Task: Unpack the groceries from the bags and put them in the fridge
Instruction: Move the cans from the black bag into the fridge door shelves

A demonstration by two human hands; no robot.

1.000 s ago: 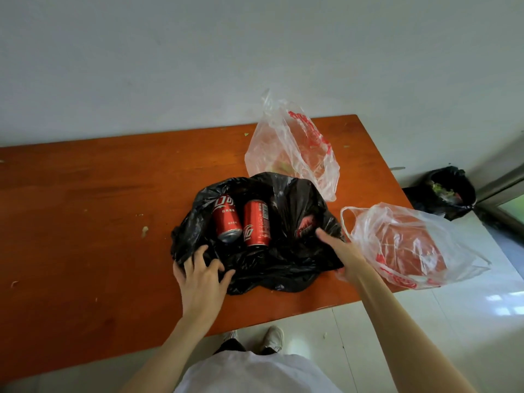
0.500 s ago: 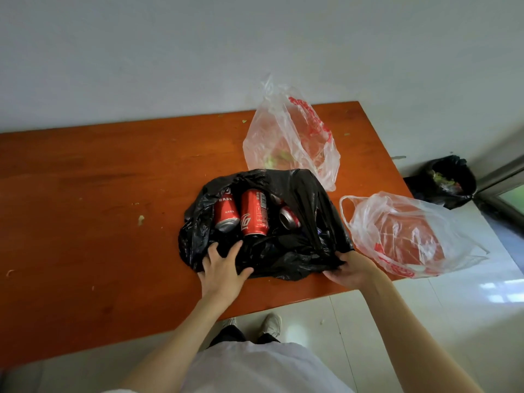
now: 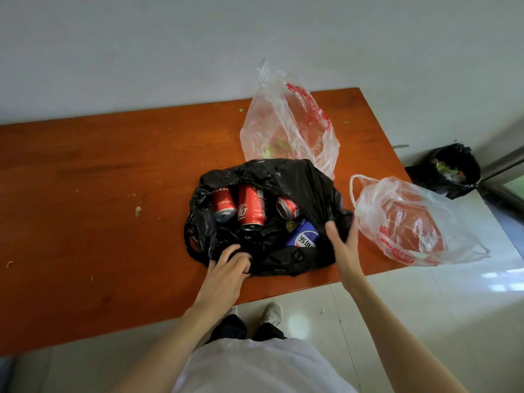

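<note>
Black bag (image 3: 286,177) spread open near the table's (image 3: 99,165) front edge, toward its right end. Left hand (image 3: 226,266) curled into the bag's near rim, gripping the plastic. Right hand (image 3: 341,239) at the bag's right flap, fingers straight, seemingly pulling it aside. Between the hands, inside: three red cans (image 3: 251,207) and a blue can (image 3: 303,236), none held. Two clear bags (image 3: 286,123) behind and right.
</note>
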